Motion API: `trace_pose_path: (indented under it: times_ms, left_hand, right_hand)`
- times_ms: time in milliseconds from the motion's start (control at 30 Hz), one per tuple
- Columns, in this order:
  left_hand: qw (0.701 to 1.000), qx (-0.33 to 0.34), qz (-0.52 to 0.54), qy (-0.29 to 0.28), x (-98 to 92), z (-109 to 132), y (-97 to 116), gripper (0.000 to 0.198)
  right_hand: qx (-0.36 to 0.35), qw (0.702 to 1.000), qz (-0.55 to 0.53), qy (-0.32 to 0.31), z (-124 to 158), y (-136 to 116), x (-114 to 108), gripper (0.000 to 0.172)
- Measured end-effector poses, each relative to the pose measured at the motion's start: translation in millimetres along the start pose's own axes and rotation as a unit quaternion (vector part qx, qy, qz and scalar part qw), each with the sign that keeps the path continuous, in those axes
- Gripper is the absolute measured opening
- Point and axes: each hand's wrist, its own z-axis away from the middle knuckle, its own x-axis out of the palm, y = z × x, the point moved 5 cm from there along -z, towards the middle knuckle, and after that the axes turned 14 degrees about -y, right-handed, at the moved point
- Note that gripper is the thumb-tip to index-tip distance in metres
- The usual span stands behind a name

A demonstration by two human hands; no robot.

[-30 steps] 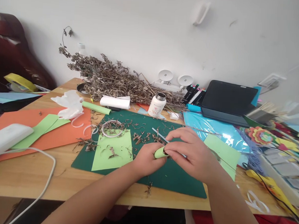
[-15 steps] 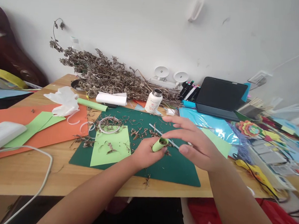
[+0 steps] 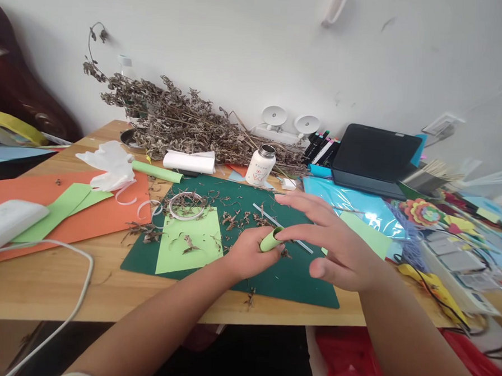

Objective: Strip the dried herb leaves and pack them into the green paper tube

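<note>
My left hand (image 3: 250, 254) is wrapped round a rolled green paper tube (image 3: 269, 240), its open end tilted up toward the right. My right hand (image 3: 336, 246) has its fingers spread, with one fingertip at the mouth of the tube. Whether that fingertip goes inside, I cannot tell. Beneath both hands lies a dark green cutting mat (image 3: 300, 283) scattered with dry leaf bits. A light green paper sheet (image 3: 201, 253) on the mat carries some crumbs, and a white ring (image 3: 186, 206) rests over its upper edge. A pale glue stick (image 3: 294, 238) lies behind the tube.
Dried plant stems (image 3: 174, 116) are heaped along the wall. A white bottle (image 3: 260, 167) stands open at the back of the mat. Another green paper roll (image 3: 159, 172) and orange paper (image 3: 106, 225) lie left. A black tablet (image 3: 374, 155) and a yellow glue gun (image 3: 433, 290) are right.
My right index finger has come down to the tube's open end, which showed dry leaf filling before. The tube has tipped more to the right. The view has shifted slightly.
</note>
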Motion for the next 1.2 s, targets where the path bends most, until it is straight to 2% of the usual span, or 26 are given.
trace_pose_path:
  times_ms: [233, 433, 500, 533, 600, 633, 667, 700, 800, 867, 1000, 1133, 1200]
  left_hand:
    - [1.0, 0.004, -0.006, -0.003, -0.4, 0.3, 3.0, 0.01]
    - [1.0, 0.008, 0.008, -0.023, 2.0, 1.7, 8.0, 0.011]
    - [0.999, -0.008, 0.025, -0.02, 2.5, 2.1, 6.9, 0.012]
    - [0.999, -0.019, 0.034, -0.013, 2.3, 2.1, 5.7, 0.012]
    - [0.997, -0.042, 0.059, 0.005, 1.5, 1.9, 2.6, 0.012]
    - [0.996, -0.055, 0.074, 0.012, 1.1, 1.6, 0.9, 0.012]
    - [0.994, -0.068, 0.089, 0.016, 1.0, 1.2, -0.6, 0.013]
    - [0.991, -0.078, 0.103, 0.017, 1.0, 0.8, -1.7, 0.014]
    - [0.986, -0.093, 0.142, 0.011, 1.5, -0.1, -2.7, 0.016]
    - [0.983, -0.094, 0.16, 0.01, 1.9, 0.2, -3.1, 0.016]
    - [0.975, -0.089, 0.205, 0.007, 4.3, 0.1, -7.6, 0.017]
    - [0.96, -0.077, 0.267, 0.045, 1.2, -2.4, -13.5, 0.015]
    - [0.961, -0.08, 0.26, 0.057, -0.7, -3.2, -14.8, 0.015]
  right_hand:
    - [0.001, 1.0, 0.023, -0.013, 2.2, -0.8, -0.2, 0.054]
    - [0.025, 0.994, 0.06, -0.09, -6.1, -5.3, -4.0, 0.056]
    - [0.025, 0.994, 0.048, -0.09, -4.3, -4.7, -6.3, 0.055]
    - [0.026, 0.997, 0.029, -0.069, -1.4, -3.3, -7.1, 0.054]
    - [0.041, 0.998, -0.03, 0.039, 8.6, 2.8, -8.2, 0.05]
    - [0.064, 0.99, -0.064, 0.107, 15.5, 7.9, -5.8, 0.045]
    - [0.094, 0.972, -0.081, 0.201, 24.7, 13.0, -3.1, 0.037]
    - [0.132, 0.959, -0.076, 0.239, 30.8, 17.0, 5.8, 0.027]
    - [0.242, 0.954, -0.072, 0.165, 31.9, 24.0, 46.7, 0.015]
    - [0.279, 0.945, -0.084, 0.151, 30.4, 23.5, 63.6, 0.008]
    - [0.296, 0.927, -0.121, 0.197, 31.2, 21.8, 70.8, 0.005]
    - [0.321, 0.911, -0.17, 0.192, 39.8, 29.3, 76.9, 0.01]
    - [0.331, 0.893, -0.214, 0.217, 46.4, 35.2, 80.2, 0.009]
